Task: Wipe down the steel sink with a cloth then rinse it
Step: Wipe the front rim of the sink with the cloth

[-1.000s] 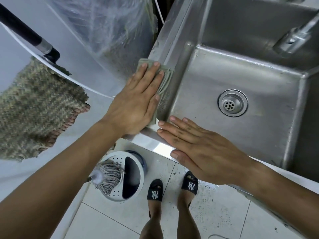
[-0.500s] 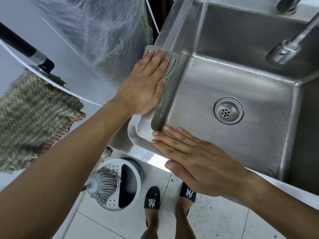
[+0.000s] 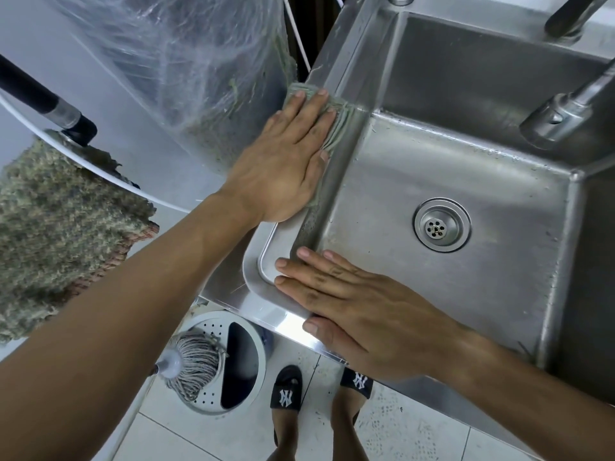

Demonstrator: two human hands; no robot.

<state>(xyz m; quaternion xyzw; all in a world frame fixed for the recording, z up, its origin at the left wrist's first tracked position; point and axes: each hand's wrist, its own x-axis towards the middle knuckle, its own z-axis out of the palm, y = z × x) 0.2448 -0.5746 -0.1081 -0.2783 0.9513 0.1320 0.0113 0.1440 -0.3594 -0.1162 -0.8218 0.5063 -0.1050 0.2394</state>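
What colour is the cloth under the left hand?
Pale grey-green cloth, seen in the head view.

Left hand [image 3: 283, 161] presses cloth [image 3: 336, 128] flat on sink [image 3: 466, 168] rim; right hand [image 3: 359, 314] rests flat.

Steel sink [image 3: 466, 181]: brushed metal, dull satin sheen, basin floor streaked and spotted with water drops; front rim at 6 o'clock polished brighter. Drain strainer [image 3: 442, 225]: shiny ringed metal, perforated. Faucet [image 3: 565, 111] at 2 o'clock: smooth matt-grey metal. Cloth [image 3: 332, 128] under left hand [image 3: 283, 168]: grey-green woven fabric, ribbed, limp. Plastic sheet [image 3: 186, 68] at 11 o'clock: clear, crinkled, glossy. Mat [image 3: 56, 227] at 9 o'clock: coarse, shaggy knit, olive fibres. Mop head [image 3: 194, 364] at 7 o'clock: grey cotton-like strings. Bucket [image 3: 233, 361]: smooth white plastic. Floor [image 3: 399, 434]: glossy pale tile, speckled patches.
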